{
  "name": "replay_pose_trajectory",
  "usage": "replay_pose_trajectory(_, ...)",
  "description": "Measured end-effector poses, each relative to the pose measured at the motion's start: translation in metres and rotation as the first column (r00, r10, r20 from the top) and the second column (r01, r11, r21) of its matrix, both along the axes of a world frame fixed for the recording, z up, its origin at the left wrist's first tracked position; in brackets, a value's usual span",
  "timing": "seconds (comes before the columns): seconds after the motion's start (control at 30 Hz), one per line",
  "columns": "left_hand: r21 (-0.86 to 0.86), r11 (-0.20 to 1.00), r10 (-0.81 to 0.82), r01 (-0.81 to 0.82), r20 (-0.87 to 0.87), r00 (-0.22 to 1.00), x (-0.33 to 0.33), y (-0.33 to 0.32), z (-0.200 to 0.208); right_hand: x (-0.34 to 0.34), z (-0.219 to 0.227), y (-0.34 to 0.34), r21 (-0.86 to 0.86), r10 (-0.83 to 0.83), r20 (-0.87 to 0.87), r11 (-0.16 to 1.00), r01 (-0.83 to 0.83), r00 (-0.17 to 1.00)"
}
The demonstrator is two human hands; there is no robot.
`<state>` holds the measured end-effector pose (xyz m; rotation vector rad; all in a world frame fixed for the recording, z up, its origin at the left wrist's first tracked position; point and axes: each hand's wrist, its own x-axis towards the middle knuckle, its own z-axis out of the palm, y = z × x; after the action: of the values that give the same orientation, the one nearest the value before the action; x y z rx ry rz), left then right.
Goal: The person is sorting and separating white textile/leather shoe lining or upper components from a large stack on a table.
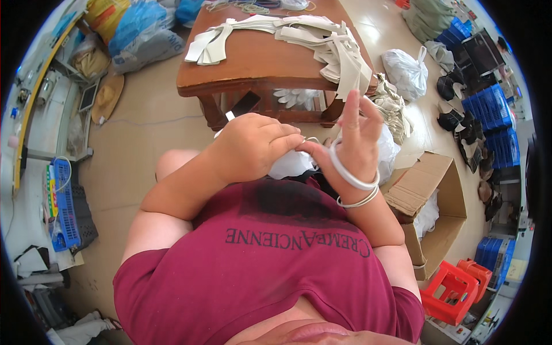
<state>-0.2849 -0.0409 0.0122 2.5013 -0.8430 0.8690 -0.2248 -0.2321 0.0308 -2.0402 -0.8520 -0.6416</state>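
Where the floor opens out well to the left of both hands, a blue plastic basket [66, 213] holds some thin, bright-edged items; a straw hat [107, 96] lies beyond it, away from the body. Farther ahead and left of the hands stands a blue-and-white bag [144, 37], its contents hidden.

Next comes the left hand [253, 145], fingers curled in and tips pointing right; a small white piece [230, 116] shows past its knuckles, slanting away from the body. Between the hands lies a thin pale cord [311, 138], its short visible arc running crosswise from the left fingertips toward the right hand [357, 141]. The left fingertips seem nearer to it. The hands come together at these tips and the right thumb, apparently pinching, though I cannot tell how firmly; the right index finger stands up, clear of the cord.

Straight ahead of the hands, the wooden table [253, 72] carries pale strips [328, 40]. Ahead and right of the right hand sits a knotted white bag [406, 72]; nearer the body, an open cardboard box [451, 221] contains white plastic [427, 215]. Blue crates [490, 109] stand farthest right.
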Motion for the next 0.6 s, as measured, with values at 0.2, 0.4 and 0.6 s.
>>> replay_pose_trajectory(0.2, -0.362, 0.929, 0.002, -0.071, -0.187, 0.982, -0.003, -0.009, -0.008, 0.011, -0.018, -0.004, -0.026, 0.305, 0.273, 0.951, -0.309, 0.913)
replay_pose_trajectory(0.4, -0.558, 0.822, -0.088, -0.116, -0.325, 0.941, -0.01, -0.018, 0.0, 0.013, -0.024, -0.001, -0.12, 0.356, 0.443, 0.933, -0.34, 0.822)
replay_pose_trajectory(0.6, -0.657, 0.72, -0.093, -0.223, -0.41, 0.907, -0.013, -0.024, -0.002, 0.011, -0.03, 0.004, -0.014, 0.323, 0.362, 0.94, -0.342, 0.874)
